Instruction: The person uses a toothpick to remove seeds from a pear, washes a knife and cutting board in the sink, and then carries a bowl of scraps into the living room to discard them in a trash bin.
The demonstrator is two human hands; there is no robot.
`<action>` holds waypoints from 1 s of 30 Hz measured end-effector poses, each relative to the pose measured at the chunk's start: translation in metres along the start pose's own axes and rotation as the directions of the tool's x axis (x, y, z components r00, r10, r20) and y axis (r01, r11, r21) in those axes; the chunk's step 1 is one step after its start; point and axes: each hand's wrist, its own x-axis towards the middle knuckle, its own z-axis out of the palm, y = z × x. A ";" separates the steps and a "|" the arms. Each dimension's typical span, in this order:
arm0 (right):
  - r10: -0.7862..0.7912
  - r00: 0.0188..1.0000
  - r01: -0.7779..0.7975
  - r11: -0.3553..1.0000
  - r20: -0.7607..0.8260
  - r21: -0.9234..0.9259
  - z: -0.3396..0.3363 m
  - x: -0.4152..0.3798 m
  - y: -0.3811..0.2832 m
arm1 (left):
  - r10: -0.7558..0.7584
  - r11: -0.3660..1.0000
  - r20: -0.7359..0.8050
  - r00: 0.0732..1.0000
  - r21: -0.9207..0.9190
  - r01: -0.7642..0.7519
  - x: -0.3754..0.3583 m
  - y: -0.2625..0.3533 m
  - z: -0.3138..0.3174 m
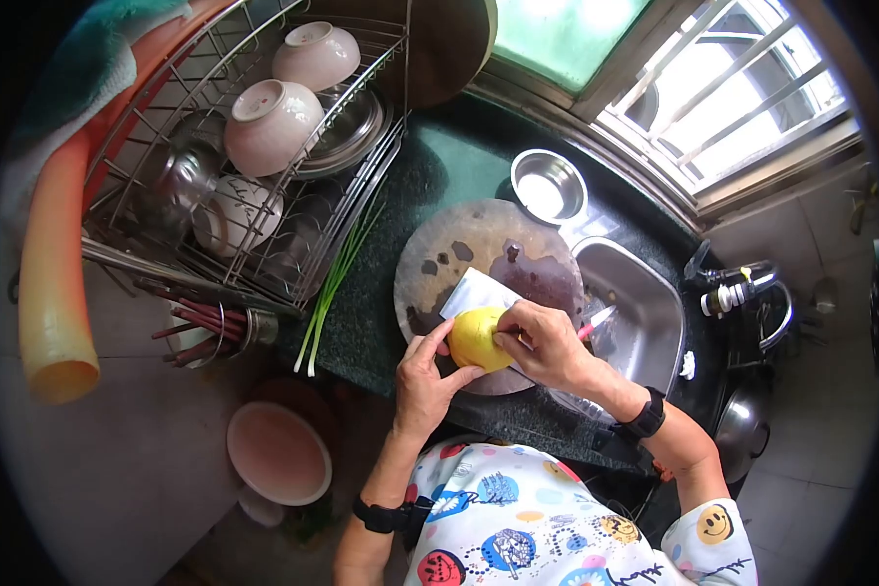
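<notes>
A smooth, rounded yellow fruit (480, 340) is held low over the round chopping board (439, 230). My left hand (423, 376) grips it from the left, thumb below and fingers at its upper side. My right hand (545, 342) is closed at the fruit's right side, thumb and fingertips pressed on its skin; what lies under those fingertips is hidden. A flat, pale rectangular sheet or blade (477, 291) lies on the board, partly covered by the fruit and my right hand. Dark wet patches mark the board's surface.
A steel sink (654, 293) is to the right, with a red-handled knife (596, 322) at its near-left side. Behind the board stands a metal bowl (549, 186). Green onions (340, 273) lie beside the dish rack (249, 259). A faucet (742, 293) rises right of the sink.
</notes>
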 end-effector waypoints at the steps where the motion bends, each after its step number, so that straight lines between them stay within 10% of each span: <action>1: 0.010 1.000 -0.011 1.000 -0.006 -0.009 0.000 0.000 0.000 | -0.027 1.000 0.005 1.000 0.005 0.027 0.000 0.001 0.000; 16: 0.357 0.912 -0.362 0.932 -0.201 0.011 0.019 -0.011 -0.016 | -0.023 0.997 0.032 0.999 -0.077 0.025 0.000 -0.001 0.000; 30: 0.162 0.956 -0.219 0.949 -0.244 -0.227 0.032 -0.009 -0.025 | 0.002 1.000 0.033 0.999 -0.025 -0.001 0.001 0.001 -0.003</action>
